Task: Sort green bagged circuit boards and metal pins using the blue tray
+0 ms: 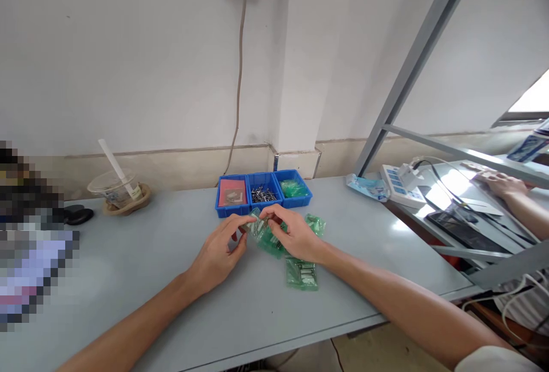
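My left hand (218, 255) and right hand (294, 235) meet over the middle of the desk (141, 280), and the fingers of both are pinched together on one small green bag (258, 227) held between them, just above the desktop. A loose heap of green bags (271, 242) lies under my right hand, with one more bag (316, 224) at its 2 o'clock and a flat filled bag (302, 274) at its 6 o'clock. At 12 o'clock from my hands stands a blue tray (262, 192) with three compartments: a red pad on the left, metal pins in the middle, green bags on the right. A plastic cup (115, 188) with a straw sits far off at 10 o'clock. At 3 o'clock, on another desk, a co-worker's hand (501, 182) rests.
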Available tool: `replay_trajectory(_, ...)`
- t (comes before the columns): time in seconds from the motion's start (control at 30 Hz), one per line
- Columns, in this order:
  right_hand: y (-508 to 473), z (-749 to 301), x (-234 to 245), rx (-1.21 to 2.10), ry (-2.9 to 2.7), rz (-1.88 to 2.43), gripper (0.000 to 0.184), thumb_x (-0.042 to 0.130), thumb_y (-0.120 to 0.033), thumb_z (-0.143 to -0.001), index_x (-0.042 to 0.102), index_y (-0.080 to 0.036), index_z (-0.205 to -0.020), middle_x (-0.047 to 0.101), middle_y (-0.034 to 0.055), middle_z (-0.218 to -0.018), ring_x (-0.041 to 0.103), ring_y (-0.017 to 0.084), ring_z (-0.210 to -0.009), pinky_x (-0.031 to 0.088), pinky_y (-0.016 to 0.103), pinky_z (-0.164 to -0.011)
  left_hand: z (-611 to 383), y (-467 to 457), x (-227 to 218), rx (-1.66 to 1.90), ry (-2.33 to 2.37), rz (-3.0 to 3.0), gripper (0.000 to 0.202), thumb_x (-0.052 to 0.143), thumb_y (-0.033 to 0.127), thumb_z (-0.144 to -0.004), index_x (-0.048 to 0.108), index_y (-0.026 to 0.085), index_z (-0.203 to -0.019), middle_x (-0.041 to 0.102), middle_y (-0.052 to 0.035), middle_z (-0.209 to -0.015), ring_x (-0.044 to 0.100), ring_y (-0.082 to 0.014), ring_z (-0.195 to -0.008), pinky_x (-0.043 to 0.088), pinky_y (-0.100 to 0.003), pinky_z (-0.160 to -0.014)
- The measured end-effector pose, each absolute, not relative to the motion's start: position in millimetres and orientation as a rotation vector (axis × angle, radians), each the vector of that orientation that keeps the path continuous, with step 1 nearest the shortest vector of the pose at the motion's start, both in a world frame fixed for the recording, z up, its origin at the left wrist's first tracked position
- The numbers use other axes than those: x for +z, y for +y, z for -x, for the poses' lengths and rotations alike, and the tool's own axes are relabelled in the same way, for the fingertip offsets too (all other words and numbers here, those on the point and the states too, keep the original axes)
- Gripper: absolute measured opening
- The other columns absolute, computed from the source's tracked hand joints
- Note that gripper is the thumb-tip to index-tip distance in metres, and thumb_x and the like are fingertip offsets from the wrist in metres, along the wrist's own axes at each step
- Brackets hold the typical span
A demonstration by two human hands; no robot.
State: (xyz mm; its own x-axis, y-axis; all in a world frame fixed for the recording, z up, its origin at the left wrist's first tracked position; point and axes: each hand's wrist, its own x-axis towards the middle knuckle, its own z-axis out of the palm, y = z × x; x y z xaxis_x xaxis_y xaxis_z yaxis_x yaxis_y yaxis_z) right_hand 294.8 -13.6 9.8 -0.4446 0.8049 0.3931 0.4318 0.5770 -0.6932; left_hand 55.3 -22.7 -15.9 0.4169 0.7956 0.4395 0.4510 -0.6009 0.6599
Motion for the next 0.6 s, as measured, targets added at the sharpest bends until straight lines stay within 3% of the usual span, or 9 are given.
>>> replay_trajectory(0.1, -12.1, -295.7, 7.3, 0.619, -2.129, 0.953, 0.027, 0.055, -0.017, -0.098, 0.061, -0.027, -0.122, 0.066, 0.0026, -0.107, 0.058, 0.016, -0.080, 0.047, 0.030, -0.075, -55.7, -19.6, -16.7, 1.073, 1.131, -2.119, 0.027, 0.058, 0.030, -0.102, 0.065, 0.029, -0.128, 0.069, -0.0035, -0.115, 0.059, -0.0156, -0.081, 0.050, -0.025, -0.066)
replay_trajectory(0.2, -11.6, -296.6, 6.1, 0.587, -2.175, 0.941, 0.017, 0.060, -0.028, -0.101, 0.062, -0.026, -0.118, 0.063, 0.0030, -0.106, 0.058, 0.016, -0.078, 0.047, 0.032, -0.076, -55.5, -17.9, -15.1, 1.070, 1.179, -2.038, 0.020, 0.060, 0.040, -0.102, 0.070, 0.026, -0.114, 0.073, -0.0008, -0.097, 0.059, -0.0162, -0.077, 0.048, -0.026, -0.066)
replay_trajectory(0.3, -12.1, -297.1, 6.7, 0.556, -2.204, 0.933, 0.017, 0.053, -0.038, -0.107, 0.063, -0.024, -0.104, 0.060, 0.0045, -0.103, 0.058, 0.018, -0.085, 0.047, 0.032, -0.077, -54.9, -18.6, -12.9, 1.012, 1.182, -2.049, 0.030, 0.054, 0.045, -0.105, 0.069, 0.023, -0.093, 0.067, 0.0014, -0.075, 0.057, -0.0160, -0.070, 0.043, -0.026, -0.064)
replay_trajectory(0.37, -13.3, -297.0, 8.1, 0.552, -2.206, 0.937, 0.020, 0.050, -0.038, -0.108, 0.061, -0.024, -0.099, 0.059, 0.0046, -0.103, 0.058, 0.019, -0.088, 0.047, 0.033, -0.078, -54.7, -19.5, -12.3, 0.995, 1.183, -2.074, 0.035, 0.051, 0.046, -0.106, 0.066, 0.021, -0.086, 0.066, 0.0008, -0.074, 0.056, -0.0161, -0.069, 0.041, -0.026, -0.063)
replay_trajectory(0.5, -18.2, -296.4, 11.7, 0.692, -2.134, 0.990, 0.009, 0.056, -0.034, -0.105, 0.054, -0.026, -0.108, 0.061, 0.0007, -0.096, 0.058, 0.017, -0.082, 0.046, 0.031, -0.073, -55.6, -19.4, -13.2, 1.017, 1.180, -2.107, 0.034, 0.051, 0.046, -0.106, 0.067, 0.021, -0.090, 0.066, -0.0011, -0.082, 0.057, -0.0167, -0.074, 0.041, -0.026, -0.064)
replay_trajectory(0.6, -21.5, -296.1, 13.5, 0.747, -2.105, 0.998, 0.014, 0.056, -0.031, -0.104, 0.052, -0.027, -0.117, 0.062, 0.0014, -0.100, 0.058, 0.018, -0.082, 0.046, 0.030, -0.070, -57.2, -19.0, -15.2, 1.037, 1.154, -2.095, 0.028, 0.053, 0.045, -0.106, 0.067, 0.022, -0.098, 0.068, -0.0010, -0.087, 0.057, -0.0163, -0.076, 0.044, -0.026, -0.066)
